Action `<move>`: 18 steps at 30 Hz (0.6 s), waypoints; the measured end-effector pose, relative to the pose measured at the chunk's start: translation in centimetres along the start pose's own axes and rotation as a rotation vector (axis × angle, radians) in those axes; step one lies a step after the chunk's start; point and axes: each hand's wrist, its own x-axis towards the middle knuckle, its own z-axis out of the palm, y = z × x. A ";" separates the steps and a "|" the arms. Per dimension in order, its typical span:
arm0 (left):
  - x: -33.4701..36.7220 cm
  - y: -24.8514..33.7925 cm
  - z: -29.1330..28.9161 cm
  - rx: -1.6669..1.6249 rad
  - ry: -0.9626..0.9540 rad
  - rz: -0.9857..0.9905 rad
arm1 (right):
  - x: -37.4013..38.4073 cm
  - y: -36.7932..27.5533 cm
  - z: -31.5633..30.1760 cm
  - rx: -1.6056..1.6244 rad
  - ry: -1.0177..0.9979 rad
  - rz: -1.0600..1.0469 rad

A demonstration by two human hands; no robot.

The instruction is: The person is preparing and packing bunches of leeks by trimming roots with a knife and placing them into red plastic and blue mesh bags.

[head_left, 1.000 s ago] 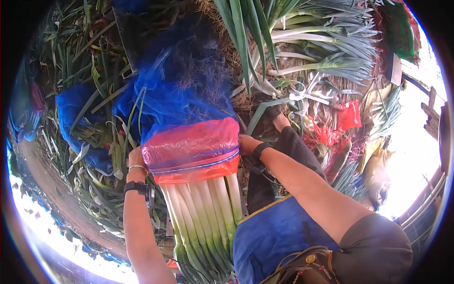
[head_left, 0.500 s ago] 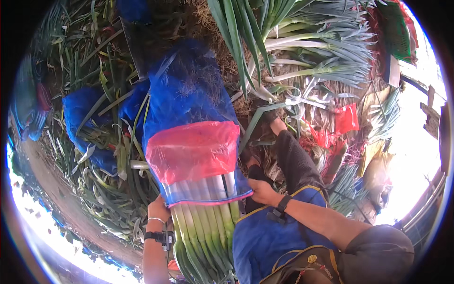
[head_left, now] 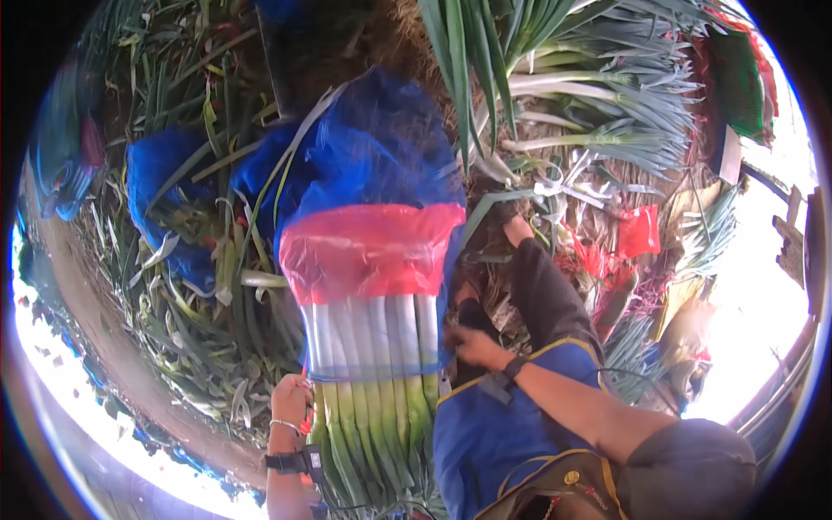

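A bundle of long green onions (head_left: 373, 325) lies before me, white stalks upward and green leaves toward me. A blue mesh bag (head_left: 373, 147) covers its far end, with a red translucent plastic sheet (head_left: 373, 251) around the stalks. A thin blue band (head_left: 373, 375) crosses the bundle where white turns green. At the bundle's left side my left hand (head_left: 291, 400) is closed on the bag's edge, where a bit of red hem shows. My right hand (head_left: 477, 347), somewhat blurred, has its fingers curled at the bag's right edge.
Loose green onions (head_left: 598, 95) are piled at the far right, roots leftward. Cut leaves (head_left: 208, 347) litter the left ground, with another blue mesh bag (head_left: 173, 208) among them. A red plastic piece (head_left: 640, 230) lies right of my legs. A green crate (head_left: 737, 82) stands farther right.
The bag's pink-edged opening, held across the bundle before, no longer shows over the front. More white stalk is visible below the red sheet. My left hand has come slightly nearer me.
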 end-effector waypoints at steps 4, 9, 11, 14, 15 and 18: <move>-5.4 -6.2 -0.5 0.007 0.042 0.160 | 3.5 -7.2 -3.1 0.226 0.039 0.206; -7.3 -7.3 2.8 -0.626 0.036 -0.191 | 8.4 -7.7 -4.2 0.539 0.213 0.215; -7.6 -8.7 3.0 -0.674 0.047 -0.205 | 9.1 -7.8 -4.7 0.606 0.244 0.214; -8.4 -9.4 2.6 -0.722 0.050 -0.267 | 9.0 -9.2 -5.6 0.688 0.287 0.225; -8.6 -9.5 2.3 -0.731 0.047 -0.293 | 10.2 -7.0 -6.1 0.615 0.257 0.126; -6.2 -9.6 1.1 -0.686 0.120 -0.406 | 12.2 -4.5 -6.8 0.917 0.156 0.104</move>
